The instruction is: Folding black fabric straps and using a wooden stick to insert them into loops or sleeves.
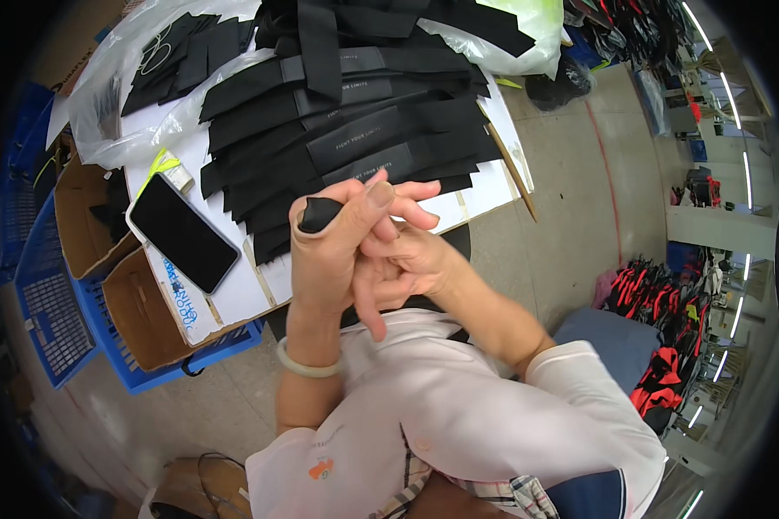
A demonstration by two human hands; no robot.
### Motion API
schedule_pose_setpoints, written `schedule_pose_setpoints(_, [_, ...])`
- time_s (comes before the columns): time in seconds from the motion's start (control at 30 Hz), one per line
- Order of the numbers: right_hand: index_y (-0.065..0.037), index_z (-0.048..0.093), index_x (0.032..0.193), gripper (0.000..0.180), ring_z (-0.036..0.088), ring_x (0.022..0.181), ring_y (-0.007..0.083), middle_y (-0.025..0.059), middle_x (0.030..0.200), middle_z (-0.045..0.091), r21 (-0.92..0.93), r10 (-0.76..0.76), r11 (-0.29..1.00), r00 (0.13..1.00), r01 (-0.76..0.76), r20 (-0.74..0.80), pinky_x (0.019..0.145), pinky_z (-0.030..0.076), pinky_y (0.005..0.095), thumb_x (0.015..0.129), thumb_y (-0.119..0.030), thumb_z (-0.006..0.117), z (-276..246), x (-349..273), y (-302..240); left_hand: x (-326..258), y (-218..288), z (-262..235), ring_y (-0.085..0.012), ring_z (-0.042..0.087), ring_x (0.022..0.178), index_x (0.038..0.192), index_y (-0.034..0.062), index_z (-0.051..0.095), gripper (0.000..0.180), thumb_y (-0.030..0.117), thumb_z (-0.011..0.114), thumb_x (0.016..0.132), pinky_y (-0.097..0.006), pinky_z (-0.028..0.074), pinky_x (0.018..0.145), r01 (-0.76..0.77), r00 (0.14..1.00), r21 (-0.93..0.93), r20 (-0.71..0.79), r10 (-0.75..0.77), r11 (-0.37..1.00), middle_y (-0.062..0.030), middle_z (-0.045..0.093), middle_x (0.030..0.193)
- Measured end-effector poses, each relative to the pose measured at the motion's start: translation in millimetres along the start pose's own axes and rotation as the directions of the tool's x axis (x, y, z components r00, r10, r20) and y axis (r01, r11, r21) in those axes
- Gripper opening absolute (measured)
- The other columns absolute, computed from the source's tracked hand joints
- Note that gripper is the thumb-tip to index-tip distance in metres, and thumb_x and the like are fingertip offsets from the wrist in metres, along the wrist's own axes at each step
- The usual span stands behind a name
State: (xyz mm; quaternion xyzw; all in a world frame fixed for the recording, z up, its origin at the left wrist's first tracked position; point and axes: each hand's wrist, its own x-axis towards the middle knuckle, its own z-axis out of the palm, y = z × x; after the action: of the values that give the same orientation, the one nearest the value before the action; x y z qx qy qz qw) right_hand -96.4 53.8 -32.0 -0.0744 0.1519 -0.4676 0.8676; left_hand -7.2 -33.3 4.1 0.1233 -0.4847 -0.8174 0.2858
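Note:
My left hand [329, 233] and my right hand [411, 259] are together in front of my chest, near the table's front edge. Their fingers interlace, and some fingertips stick out to the right and downward. A small, rounded black piece [320, 214] shows at my left hand beside the thumb; whether it is worn on a finger or held there, I cannot tell. A pale bracelet [307, 359] circles my left wrist. Just beyond the hands, overlapping rows of black fabric bands [355, 143] with printed patches cover the table. A phone [186, 232] with a dark screen lies to the left.
Clear plastic bags [104, 108] with black pieces lie at the back left. Cardboard boxes [151, 307] and blue crates [56, 303] stand left of the table. A thin brown strip [512, 173] overhangs the right edge. Red and black goods [666, 298] are piled far right.

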Motion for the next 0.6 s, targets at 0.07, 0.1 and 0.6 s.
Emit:
schedule_pose_setpoints(0.07, [-0.004, 0.048, 0.098, 0.037, 0.023, 0.028, 0.0052, 0.0228, 0.057, 0.058, 0.082, -0.051, 0.996, 0.996, 0.045, 0.068, 0.029, 0.019, 0.0212, 0.099, -0.039, 0.036, 2.4, 3.0, -2.7, 5.0, 2.9, -5.6, -0.0370, 0.064, 0.092, 0.064, -0.0036, 0.055, 0.034, 0.014, 0.049, 0.093, -0.044, 0.042, 0.095, 0.035, 0.999, -0.138, 0.002, -0.035, 0.990, -0.0241, 0.066, 0.080])
schedule_pose_setpoints(0.1, [-0.003, 0.056, 0.088, 0.040, 0.021, 0.029, 0.0055, 0.0163, 0.049, 0.056, 0.164, -0.126, 0.981, 0.984, 0.104, 0.127, 0.030, 0.020, 0.0221, 0.099, -0.036, 0.037, 6.7, 6.6, -6.3, 8.7, 3.3, -8.8, -0.0370, 0.063, 0.094, 0.066, -0.0038, 0.055, 0.033, 0.015, 0.048, 0.093, -0.045, 0.043, 0.094, 0.077, 0.997, -0.271, 0.030, -0.071, 0.959, -0.0243, 0.066, 0.082])
schedule_pose_setpoints(0.6, [0.003, 0.063, 0.081, 0.005, 0.050, 0.053, 0.0093, 0.0047, 0.062, 0.058, -0.971, -0.977, 0.193, 0.122, 0.143, -0.176, 0.048, 0.038, 0.0216, 0.077, 0.001, 0.066, 28.8, 21.2, 1.5, 18.4, -16.2, 6.3, -0.0284, 0.062, 0.075, 0.060, 0.0086, 0.041, 0.051, 0.044, 0.041, 0.096, -0.044, 0.040, 0.094, -0.051, 0.930, -0.539, -0.331, -0.156, 0.840, -0.0100, 0.053, 0.058])
